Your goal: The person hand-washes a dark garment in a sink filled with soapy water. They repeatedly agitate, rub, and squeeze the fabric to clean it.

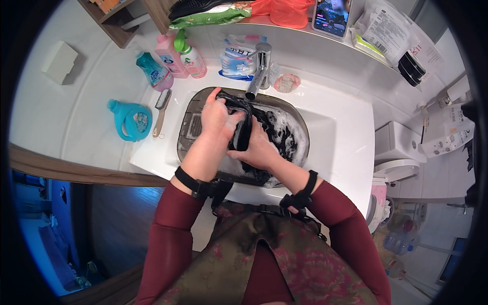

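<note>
Black wet cloth (pixel 243 133) is bunched between my two hands, lifted a little above a grey-brown wash basin (pixel 195 105). My left hand (pixel 219 121) grips its upper left part, with suds on the fingers. Around the right side of the fold, my right hand (pixel 260 147) is closed, its thumb pointing left along the lower end. More of the black cloth lies below in white foam (pixel 297 133), and the garment's kind cannot be made out. Ridges like a washboard (pixel 193 125) show at the basin's left side.
The basin sits in a white sink counter (pixel 351 137), under a chrome faucet (pixel 261 66). On the left stand a teal jug (pixel 133 122), a scrub brush (pixel 161 104) and several bottles (pixel 170 56). Behind are a blue-white bag (pixel 237 58), pink soap (pixel 287 83) and a shelf with a phone (pixel 331 18).
</note>
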A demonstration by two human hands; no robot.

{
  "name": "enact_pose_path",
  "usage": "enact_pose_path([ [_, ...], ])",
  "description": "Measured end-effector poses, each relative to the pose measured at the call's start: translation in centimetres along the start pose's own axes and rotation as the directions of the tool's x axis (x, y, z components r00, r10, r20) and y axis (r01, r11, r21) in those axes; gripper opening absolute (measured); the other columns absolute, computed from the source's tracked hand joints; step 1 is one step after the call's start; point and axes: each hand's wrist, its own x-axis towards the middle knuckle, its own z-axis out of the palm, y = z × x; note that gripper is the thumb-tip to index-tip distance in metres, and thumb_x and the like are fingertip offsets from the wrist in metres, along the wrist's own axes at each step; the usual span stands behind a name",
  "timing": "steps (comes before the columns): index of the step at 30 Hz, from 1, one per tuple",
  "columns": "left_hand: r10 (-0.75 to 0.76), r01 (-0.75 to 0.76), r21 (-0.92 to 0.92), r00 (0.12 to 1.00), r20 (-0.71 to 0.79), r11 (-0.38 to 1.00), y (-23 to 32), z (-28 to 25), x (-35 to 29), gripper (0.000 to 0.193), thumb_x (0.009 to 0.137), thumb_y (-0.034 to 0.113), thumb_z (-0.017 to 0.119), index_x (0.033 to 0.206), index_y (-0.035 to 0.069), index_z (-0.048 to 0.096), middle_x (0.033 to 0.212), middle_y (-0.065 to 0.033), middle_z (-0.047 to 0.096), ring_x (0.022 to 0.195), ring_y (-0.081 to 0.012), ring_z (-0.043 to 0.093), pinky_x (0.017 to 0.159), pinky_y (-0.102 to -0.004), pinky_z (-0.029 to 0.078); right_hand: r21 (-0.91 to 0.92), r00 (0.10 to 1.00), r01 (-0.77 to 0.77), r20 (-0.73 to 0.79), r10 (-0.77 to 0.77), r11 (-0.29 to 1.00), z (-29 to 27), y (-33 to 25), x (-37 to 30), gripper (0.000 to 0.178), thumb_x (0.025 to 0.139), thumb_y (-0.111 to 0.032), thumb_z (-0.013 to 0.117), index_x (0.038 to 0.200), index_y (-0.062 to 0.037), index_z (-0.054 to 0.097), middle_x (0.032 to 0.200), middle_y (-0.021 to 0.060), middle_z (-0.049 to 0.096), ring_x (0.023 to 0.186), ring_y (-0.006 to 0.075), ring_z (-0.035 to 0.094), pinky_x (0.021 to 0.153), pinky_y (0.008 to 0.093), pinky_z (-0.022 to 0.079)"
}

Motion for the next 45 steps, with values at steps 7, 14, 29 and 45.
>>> enact_pose_path([
  [7, 0.028, -0.025, -0.038, 0.997, 0.067, 0.999, -0.4, -1.3, 0.7, 0.044, 0.095, -0.001, 0.038, 0.136, 0.013, 0.046, 0.120, -0.0137, 0.057, 0.104, -0.0280, 0.061, 0.082, -0.0547, 0.054, 0.023, 0.995, -0.074, -0.072, 0.075, 0.997, 0.4, 1.9, 1.4, 0.061, 0.086, -0.017, 0.053, 0.144, -0.0041, 0.043, 0.120, 0.0268, 0.064, 0.111, 0.0409, 0.062, 0.096, 0.0469, 0.049],
  [14, -0.047, -0.087, 0.871, 0.991, 0.125, 0.483, -0.1, -9.0, 2.6, 0.019, 0.095, 0.010, 0.055, 0.111, 0.009, 0.065, 0.092, 0.0022, 0.065, 0.079, -0.0081, 0.061, 0.069, -0.0238, 0.053, -0.078, 0.995, -0.100, 0.024, 0.102, 0.992, -6.7, 5.6, 1.4, 0.038, 0.090, -0.018, 0.058, 0.122, 0.0033, 0.063, 0.115, 0.0276, 0.066, 0.113, 0.0404, 0.062, 0.099, 0.0427, 0.047],
  [29, 0.279, -0.349, -0.013, 0.727, 0.628, 0.937, 13.0, 0.1, -7.8, 0.027, 0.097, 0.007, 0.052, 0.121, -0.002, 0.061, 0.114, -0.0105, 0.066, 0.106, -0.0216, 0.063, 0.097, -0.0392, 0.048, 0.569, 0.896, 0.430, -0.363, -0.255, 0.701, -21.3, -15.2, -2.6, 0.032, 0.086, -0.006, 0.055, 0.114, 0.0027, 0.068, 0.101, 0.0058, 0.071, 0.091, 0.0123, 0.064, 0.085, 0.0242, 0.049],
  [45, -0.108, -0.692, 0.721, 0.714, 0.691, 0.039, -0.4, -6.4, -1.5, 0.062, 0.077, 0.005, 0.068, 0.137, 0.014, 0.056, 0.134, -0.0180, 0.055, 0.126, -0.0317, 0.055, 0.105, -0.0383, 0.045, -0.250, 0.979, 0.201, 0.008, -0.206, 0.947, -14.1, 0.8, -2.3, 0.055, 0.081, -0.007, 0.065, 0.134, -0.0083, 0.052, 0.129, 0.0197, 0.059, 0.123, 0.0378, 0.054, 0.104, 0.0416, 0.046],
])
